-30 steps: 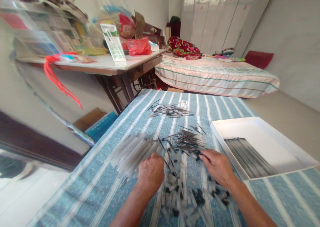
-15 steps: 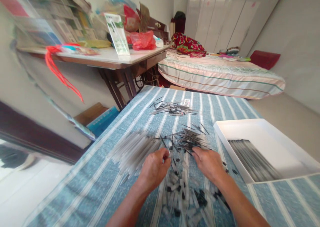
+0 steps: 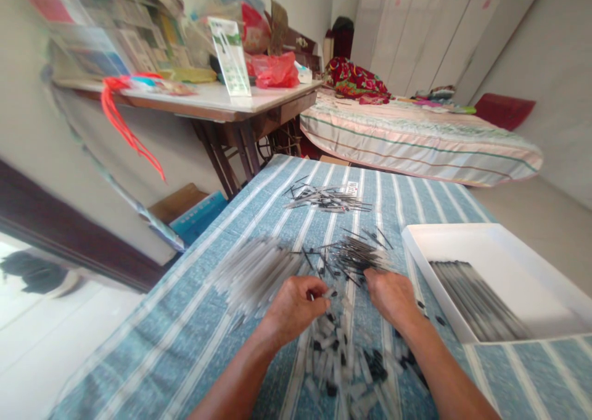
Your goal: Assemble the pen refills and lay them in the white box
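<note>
My left hand point(image 3: 298, 303) pinches a small translucent piece with a dark end, just above the scattered small caps point(image 3: 333, 352). To its left lies a heap of translucent tubes point(image 3: 259, 272). My right hand point(image 3: 391, 293) has its fingertips together at the near edge of a pile of thin dark rods point(image 3: 354, 255); whatever they hold is too small to make out. A white tray point(image 3: 522, 247) on the right contains a row of dark-filled tubes point(image 3: 476, 300). Farther back is another pile of thin black and clear pieces point(image 3: 326, 198).
Everything lies on a table with a blue striped cloth point(image 3: 185, 321). Behind are a side table point(image 3: 194, 102) with bags, and a bed point(image 3: 416, 130). A blue box point(image 3: 198, 216) is on the floor at left.
The whole view has shifted slightly. My left hand has moved a little right, toward the small caps, and its pinched piece now shows. My right hand stays at the rod pile.
</note>
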Demonstrator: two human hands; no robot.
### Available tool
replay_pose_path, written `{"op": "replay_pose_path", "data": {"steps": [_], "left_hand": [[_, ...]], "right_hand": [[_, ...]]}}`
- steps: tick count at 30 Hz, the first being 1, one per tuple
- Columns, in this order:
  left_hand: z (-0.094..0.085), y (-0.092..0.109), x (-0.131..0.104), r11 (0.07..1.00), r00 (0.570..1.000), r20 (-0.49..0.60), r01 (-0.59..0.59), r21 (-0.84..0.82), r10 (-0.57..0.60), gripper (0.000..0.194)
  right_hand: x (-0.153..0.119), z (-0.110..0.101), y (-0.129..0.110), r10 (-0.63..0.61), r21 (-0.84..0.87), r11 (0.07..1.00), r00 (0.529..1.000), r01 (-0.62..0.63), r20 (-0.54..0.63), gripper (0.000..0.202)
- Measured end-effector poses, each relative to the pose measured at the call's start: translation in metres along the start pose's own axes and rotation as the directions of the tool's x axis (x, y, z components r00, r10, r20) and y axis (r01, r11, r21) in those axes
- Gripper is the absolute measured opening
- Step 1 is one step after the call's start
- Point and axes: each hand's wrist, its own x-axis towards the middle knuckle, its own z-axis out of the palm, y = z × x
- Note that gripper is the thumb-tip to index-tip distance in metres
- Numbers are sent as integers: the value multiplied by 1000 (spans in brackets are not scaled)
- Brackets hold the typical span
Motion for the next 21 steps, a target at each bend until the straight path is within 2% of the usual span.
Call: {"op": "replay_pose_path", "data": {"steps": [5,9,12,16,21], "left_hand": [[1,0,1,999,1000,-3,11,-31,-11,11],[1,1,1,999,1000,-2,30,-23,-30,12],[0,1,1,1000,1000,21,19,-11,-19,12],[0,2,0,1000,1000,30,6,-3,-6,11],[0,3,-1,1000,999,54,8,-30,-6,9]], "right_hand": [[-6,-5,7,-105,32,993,982,112,-158,23],[-10,-7,8,-206,42,971,915,234,-346,22],[-12,-6,6,-220,44,963,868,267,-444,21],[-12,-5,5,-236,35,955,829,294,-507,21],[-14,-6,0,-262,26,945,804,326,-533,19]]}}
